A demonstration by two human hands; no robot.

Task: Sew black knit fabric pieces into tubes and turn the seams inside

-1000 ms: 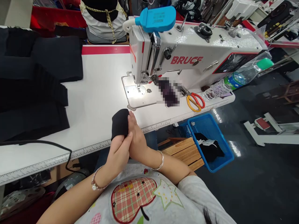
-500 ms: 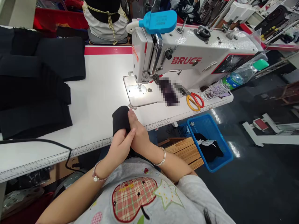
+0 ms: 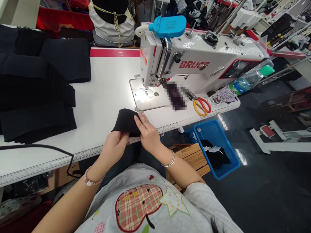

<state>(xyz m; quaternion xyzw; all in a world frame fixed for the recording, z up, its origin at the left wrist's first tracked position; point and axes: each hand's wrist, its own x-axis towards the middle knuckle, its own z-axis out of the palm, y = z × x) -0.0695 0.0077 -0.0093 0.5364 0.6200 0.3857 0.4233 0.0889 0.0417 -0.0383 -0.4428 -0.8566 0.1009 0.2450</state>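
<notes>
A small piece of black fabric [image 3: 125, 120] is held at the table's front edge, below the needle plate of the white sewing machine [image 3: 167, 61]. My left hand [image 3: 114, 147] grips its lower left side, with the fingertips hidden beneath or inside the cloth. My right hand [image 3: 148, 132] pinches its right edge, fingers laid over the top and the thumb out of sight. The cloth is spread between both hands and stands apart from the presser foot [image 3: 146, 91]. To the left, several folded black fabric pieces [image 3: 36, 119] lie stacked on the table.
Scissors [image 3: 201, 106] with red and yellow handles lie right of the needle plate, near a plastic bottle [image 3: 239, 85]. A blue basket [image 3: 218, 149] holding dark cloth sits below, beside a wooden stool [image 3: 193, 158]. A black cable [image 3: 48, 147] crosses the table's left front.
My hands have moved apart, the left going left and down and the right slightly right. The bunched black fabric is now spread wider between them.
</notes>
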